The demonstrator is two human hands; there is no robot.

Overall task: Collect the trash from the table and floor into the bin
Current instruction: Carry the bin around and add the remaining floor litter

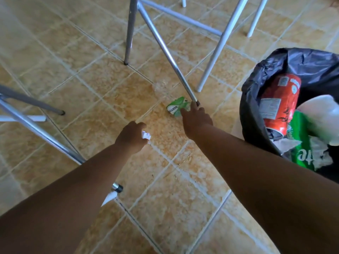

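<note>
There is one head camera. It looks forward and steeply down at the floor [88, 74] from behind the left hand [131, 136] and right hand [196, 120], rather near.

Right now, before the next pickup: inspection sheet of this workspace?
Surface: tiled floor.
Job's things: green-labelled bottle lies on the floor at the foot of a metal leg; white scrap lies on the floor beside the left forearm; bin with a black bag, at right, holds a red can and a green packet.
Clutter: nothing seen.
Hands: left hand grips a paper ball; right hand has its fingers on the bottle, grip unclear.
Cables: nothing seen.
Surroundings: more metal furniture legs.
</note>
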